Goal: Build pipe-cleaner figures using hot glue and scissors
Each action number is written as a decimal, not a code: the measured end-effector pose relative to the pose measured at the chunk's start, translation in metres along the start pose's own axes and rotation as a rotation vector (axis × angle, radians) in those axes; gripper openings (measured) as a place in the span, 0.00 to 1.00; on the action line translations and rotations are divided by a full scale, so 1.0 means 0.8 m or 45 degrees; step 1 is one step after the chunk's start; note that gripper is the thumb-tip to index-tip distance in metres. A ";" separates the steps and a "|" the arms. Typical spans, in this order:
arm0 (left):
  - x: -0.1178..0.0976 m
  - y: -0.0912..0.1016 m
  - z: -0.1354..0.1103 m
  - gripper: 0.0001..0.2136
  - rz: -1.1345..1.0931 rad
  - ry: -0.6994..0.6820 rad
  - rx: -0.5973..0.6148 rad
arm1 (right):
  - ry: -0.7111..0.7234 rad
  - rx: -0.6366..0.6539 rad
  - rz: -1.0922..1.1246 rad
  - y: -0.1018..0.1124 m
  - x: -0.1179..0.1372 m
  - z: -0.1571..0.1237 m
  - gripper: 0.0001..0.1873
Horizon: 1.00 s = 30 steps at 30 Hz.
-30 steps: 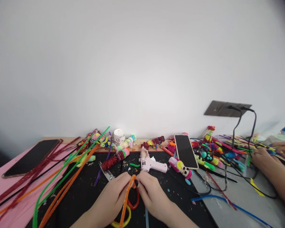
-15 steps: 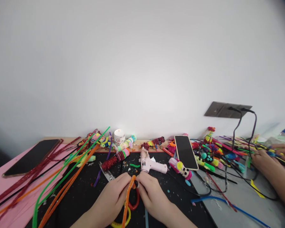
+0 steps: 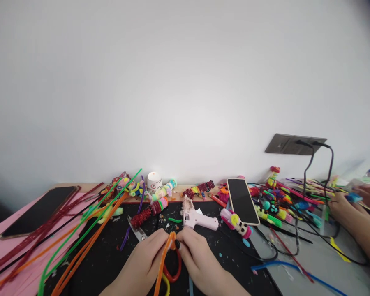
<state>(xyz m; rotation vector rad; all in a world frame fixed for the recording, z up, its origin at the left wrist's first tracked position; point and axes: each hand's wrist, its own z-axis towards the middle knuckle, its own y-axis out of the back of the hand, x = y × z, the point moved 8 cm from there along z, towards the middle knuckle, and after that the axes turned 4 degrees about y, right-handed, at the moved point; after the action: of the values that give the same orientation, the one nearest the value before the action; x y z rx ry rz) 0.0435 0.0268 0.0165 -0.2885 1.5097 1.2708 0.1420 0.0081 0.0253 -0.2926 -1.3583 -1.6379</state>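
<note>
My left hand and my right hand meet low in the middle of the view, both pinched on the bent top of an orange pipe cleaner that runs down out of view. Under my hands lie a red pipe-cleaner loop and a yellow one on the black mat. A pair of scissors lies just beyond my left hand. A pink glue gun lies just beyond my right hand.
Long green, orange and dark red pipe cleaners fan out at the left over a pink sheet with a dark phone. A second phone, small pipe-cleaner figures and cables lie to the right. Another person's hands work at the far right.
My hands have stayed pinched on the orange pipe cleaner. The view has tipped slightly, so the table sits a little lower. The other person's hands have shifted a bit at the far right.
</note>
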 end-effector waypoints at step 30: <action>0.001 -0.002 0.001 0.09 -0.055 -0.005 0.021 | 0.080 -0.042 0.024 0.003 0.012 0.001 0.10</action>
<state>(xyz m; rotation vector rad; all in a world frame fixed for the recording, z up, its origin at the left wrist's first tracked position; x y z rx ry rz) 0.0448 0.0271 0.0146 -0.3065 1.5023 1.2234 0.1386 0.0043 0.0337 -0.2702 -1.2789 -1.6415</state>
